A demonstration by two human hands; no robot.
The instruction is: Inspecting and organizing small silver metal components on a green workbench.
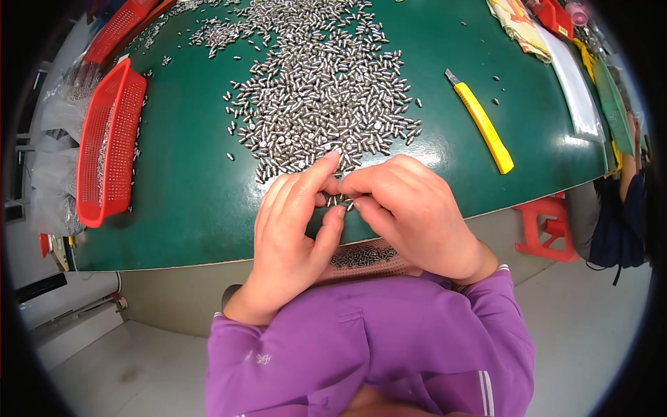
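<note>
One red basket [130, 132] with small metal pieces inside sits at the left of the green table [194, 181]. The left hand [288, 222] curves its thumb and fingers at the near edge, just below a broad metal heap [319, 104]. A few loose pieces [340, 201] lie between the hands, whose fingertips are close together; whether either pinches one, I cannot tell. The right hand [424, 215] bends inward, and a yellow cutter [483, 125] lies farther right.
</note>
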